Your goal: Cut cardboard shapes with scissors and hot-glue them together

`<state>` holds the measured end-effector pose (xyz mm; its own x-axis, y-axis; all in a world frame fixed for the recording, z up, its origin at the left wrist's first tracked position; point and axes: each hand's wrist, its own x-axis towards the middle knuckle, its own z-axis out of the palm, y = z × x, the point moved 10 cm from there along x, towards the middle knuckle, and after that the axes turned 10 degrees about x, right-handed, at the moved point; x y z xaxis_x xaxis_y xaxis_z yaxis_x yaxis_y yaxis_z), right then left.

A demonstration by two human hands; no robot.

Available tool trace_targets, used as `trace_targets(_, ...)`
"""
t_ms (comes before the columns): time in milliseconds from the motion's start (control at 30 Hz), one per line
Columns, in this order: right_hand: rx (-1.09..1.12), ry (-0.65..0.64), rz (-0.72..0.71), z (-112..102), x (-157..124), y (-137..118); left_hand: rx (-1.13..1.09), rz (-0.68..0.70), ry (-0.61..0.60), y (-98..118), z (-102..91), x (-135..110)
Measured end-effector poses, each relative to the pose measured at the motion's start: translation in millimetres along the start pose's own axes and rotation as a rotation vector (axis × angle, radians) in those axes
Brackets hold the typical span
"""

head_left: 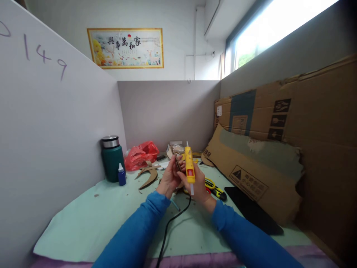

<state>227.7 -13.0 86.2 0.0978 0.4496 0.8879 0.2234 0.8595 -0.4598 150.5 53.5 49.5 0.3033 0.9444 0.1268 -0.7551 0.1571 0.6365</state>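
Observation:
A yellow hot glue gun (189, 163) is in my right hand (199, 184), its nozzle pointing up and away. A translucent glue stick (192, 189) sticks out of its rear end. My left hand (169, 179) is closed on a narrow brown cardboard piece (176, 161), seen nearly edge-on just left of the glue gun. My right thumb reaches across close to the cardboard; I cannot tell whether it touches. Below the hands, a black cord (167, 226) runs toward the table's near edge.
Curved cardboard scraps (150, 179), a red plastic bag (141, 154), a green bottle (112, 160) and a small blue bottle (122, 175) are on the left. Yellow-handled scissors (209, 183) and a black-yellow cutter (219, 193) lie right of my hands. Large cardboard sheets (251, 163) lean along the right.

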Motion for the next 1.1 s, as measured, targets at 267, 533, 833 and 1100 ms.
trace_targets(267, -0.081, 0.006, -0.031, 2.6, -2.6, -0.4, -0.017, -0.060, 0.067, -5.5, -4.4, -3.7)
trace_targets(533, -0.049, -0.007, 0.104, 3.6, -2.6, 19.2, -0.026, -0.073, 0.094, -13.2, -12.1, 2.9)
trace_targets(833, 0.044, -0.017, 0.159, 4.7, -3.0, 22.5, 0.027, -0.036, -0.065, 7.1, -18.5, 16.6)
trace_targets(1100, 0.047, -0.088, 0.103, 11.2, -4.3, 18.7, -0.102, -0.077, -0.053, 4.9, -19.7, 22.2)
